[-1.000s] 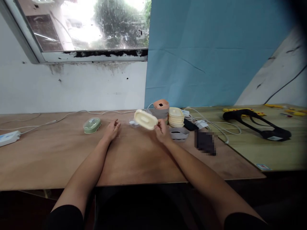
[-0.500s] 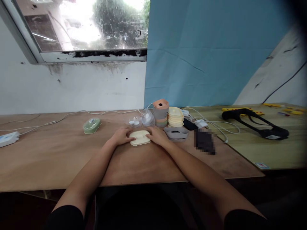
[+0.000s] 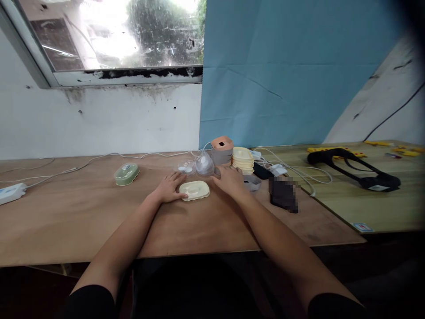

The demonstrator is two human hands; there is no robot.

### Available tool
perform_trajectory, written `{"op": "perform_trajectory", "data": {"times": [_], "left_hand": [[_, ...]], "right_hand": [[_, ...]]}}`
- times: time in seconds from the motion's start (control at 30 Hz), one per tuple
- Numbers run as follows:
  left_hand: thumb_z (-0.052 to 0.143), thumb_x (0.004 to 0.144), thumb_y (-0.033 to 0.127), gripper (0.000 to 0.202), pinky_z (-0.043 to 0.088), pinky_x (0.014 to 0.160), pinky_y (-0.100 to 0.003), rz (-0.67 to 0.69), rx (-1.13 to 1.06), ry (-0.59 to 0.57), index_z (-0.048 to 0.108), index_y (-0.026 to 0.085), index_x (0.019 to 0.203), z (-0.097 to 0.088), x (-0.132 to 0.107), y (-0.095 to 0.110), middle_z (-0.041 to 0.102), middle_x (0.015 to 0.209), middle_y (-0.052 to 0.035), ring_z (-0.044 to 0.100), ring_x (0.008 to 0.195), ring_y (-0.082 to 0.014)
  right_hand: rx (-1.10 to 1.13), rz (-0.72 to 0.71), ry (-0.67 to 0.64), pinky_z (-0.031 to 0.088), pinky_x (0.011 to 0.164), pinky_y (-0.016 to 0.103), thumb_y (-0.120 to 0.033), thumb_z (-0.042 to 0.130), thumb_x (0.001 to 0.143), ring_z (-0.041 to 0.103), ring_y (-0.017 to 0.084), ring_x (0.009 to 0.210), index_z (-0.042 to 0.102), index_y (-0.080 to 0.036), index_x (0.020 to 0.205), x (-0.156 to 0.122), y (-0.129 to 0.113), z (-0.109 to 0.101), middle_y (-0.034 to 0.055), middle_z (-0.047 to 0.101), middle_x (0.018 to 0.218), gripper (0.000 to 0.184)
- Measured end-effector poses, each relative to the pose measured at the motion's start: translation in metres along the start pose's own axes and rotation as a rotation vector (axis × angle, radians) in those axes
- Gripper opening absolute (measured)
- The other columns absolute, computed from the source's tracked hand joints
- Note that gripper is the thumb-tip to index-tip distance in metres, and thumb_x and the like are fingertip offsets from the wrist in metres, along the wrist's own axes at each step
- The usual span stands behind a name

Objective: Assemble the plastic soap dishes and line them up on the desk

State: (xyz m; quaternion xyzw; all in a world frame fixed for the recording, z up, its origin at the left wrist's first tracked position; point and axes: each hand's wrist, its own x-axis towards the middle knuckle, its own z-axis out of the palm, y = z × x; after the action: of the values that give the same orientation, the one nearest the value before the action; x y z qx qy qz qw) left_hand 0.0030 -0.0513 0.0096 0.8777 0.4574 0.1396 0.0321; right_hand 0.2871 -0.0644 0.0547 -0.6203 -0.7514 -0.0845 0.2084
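Observation:
A cream oval tray-like piece [image 3: 195, 190] lies on the wooden table in front of me. My left hand [image 3: 170, 188] rests at its left side, fingers apart, thumb touching the edge. Off to the piece's right, my right hand [image 3: 229, 180] is raised away from it with fingers spread and nothing visible in them. Beyond that hand stand a stack of orange and grey oval frames [image 3: 222, 153] and a stack of cream pieces [image 3: 243, 160]. It partly covers a loose grey oval frame [image 3: 253, 183]. Clear plastic domes [image 3: 205, 164] sit behind the cream piece.
A green oval case with a clear lid [image 3: 126, 173] is at the left. A white power strip [image 3: 12, 193] lies at the far left. White cables, a black phone-like object [image 3: 264, 172] and a pixelated dark item [image 3: 283, 195] are at the right, before a black frame [image 3: 353, 170].
My right hand has let go of the cream piece and moved right, over the grey frame. My left hand stays beside the piece, which remains in place.

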Motion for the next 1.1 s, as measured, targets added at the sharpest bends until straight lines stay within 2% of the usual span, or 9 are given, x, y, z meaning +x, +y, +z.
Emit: {"op": "perform_trajectory", "data": {"times": [0.1,0.17,0.4,0.5,0.6,0.7,0.8,0.97,1.1], "left_hand": [[0.058,0.069,0.076,0.099,0.018,0.113,-0.053,0.051,0.021,0.003,0.028,0.027,0.150,0.000,0.002,0.004,0.023,0.157,-0.0127,0.019,0.143,-0.0385],[0.058,0.067,0.078,0.102,0.019,0.113,-0.052,0.077,0.033,0.003,0.029,0.026,0.150,0.001,0.004,0.006,0.025,0.156,-0.0135,0.021,0.142,-0.0382],[0.060,0.065,0.078,0.102,0.023,0.112,-0.051,0.125,0.059,-0.001,0.034,0.024,0.147,0.004,0.004,0.009,0.033,0.152,-0.0152,0.026,0.140,-0.0383],[0.060,0.067,0.075,0.096,0.025,0.111,-0.049,0.119,0.047,0.010,0.038,0.023,0.145,0.002,0.003,0.011,0.038,0.149,-0.0152,0.031,0.138,-0.0377],[0.058,0.071,0.073,0.088,0.031,0.108,-0.046,0.136,0.010,0.015,0.045,0.021,0.141,0.001,0.003,0.012,0.047,0.143,-0.0147,0.042,0.131,-0.0349],[0.057,0.075,0.069,0.079,0.036,0.105,-0.043,0.178,-0.033,0.023,0.050,0.019,0.136,0.002,0.004,0.011,0.055,0.134,-0.0138,0.050,0.123,-0.0323],[0.058,0.076,0.065,0.076,0.037,0.104,-0.043,0.197,-0.036,0.034,0.051,0.018,0.136,0.003,0.004,0.010,0.056,0.133,-0.0136,0.051,0.122,-0.0317],[0.062,0.071,0.066,0.080,0.039,0.102,-0.042,0.191,-0.043,0.024,0.051,0.021,0.136,-0.006,0.002,0.007,0.059,0.130,-0.0130,0.054,0.118,-0.0319],[0.062,0.071,0.066,0.072,0.042,0.099,-0.041,0.149,-0.130,0.087,0.057,0.022,0.128,-0.010,0.000,0.005,0.063,0.123,-0.0110,0.057,0.114,-0.0314]], "right_hand": [[-0.023,0.059,-0.119,0.040,0.084,0.042,-0.052,0.057,0.082,0.059,0.035,0.103,0.060,-0.017,0.117,-0.002,0.001,0.006,0.0168,0.068,0.108,0.050],[0.005,0.039,-0.154,0.042,0.080,0.039,-0.055,0.056,0.083,0.060,0.034,0.102,0.061,-0.017,0.115,-0.003,-0.002,0.011,0.0163,0.068,0.108,0.050],[0.159,-0.146,-0.047,0.041,0.092,0.036,-0.045,0.055,0.086,0.054,0.028,0.116,0.052,-0.019,0.130,-0.003,-0.017,0.017,0.0108,0.062,0.126,0.051],[0.061,-0.133,-0.033,0.039,0.092,0.039,-0.044,0.058,0.084,0.054,0.031,0.114,0.056,-0.019,0.126,-0.003,-0.016,0.015,0.0126,0.063,0.121,0.048],[-0.060,-0.073,-0.044,0.039,0.089,0.041,-0.041,0.059,0.082,0.056,0.032,0.110,0.059,-0.019,0.119,-0.003,-0.012,0.013,0.0150,0.064,0.116,0.043],[-0.102,-0.028,-0.108,0.040,0.082,0.038,-0.031,0.055,0.084,0.062,0.030,0.098,0.059,-0.018,0.116,-0.003,-0.006,0.014,0.0139,0.069,0.103,0.035],[-0.103,-0.028,-0.141,0.040,0.076,0.035,-0.021,0.050,0.084,0.065,0.028,0.089,0.056,-0.018,0.120,-0.002,-0.003,0.017,0.0122,0.071,0.097,0.037],[-0.078,-0.078,-0.054,0.038,0.075,0.034,-0.018,0.048,0.083,0.065,0.027,0.089,0.059,-0.020,0.117,0.000,-0.002,0.017,0.0105,0.071,0.102,0.036],[0.010,-0.161,0.089,0.037,0.079,0.034,-0.018,0.043,0.085,0.062,0.025,0.092,0.064,-0.019,0.110,-0.002,-0.007,0.013,0.0101,0.070,0.103,0.033]]}}
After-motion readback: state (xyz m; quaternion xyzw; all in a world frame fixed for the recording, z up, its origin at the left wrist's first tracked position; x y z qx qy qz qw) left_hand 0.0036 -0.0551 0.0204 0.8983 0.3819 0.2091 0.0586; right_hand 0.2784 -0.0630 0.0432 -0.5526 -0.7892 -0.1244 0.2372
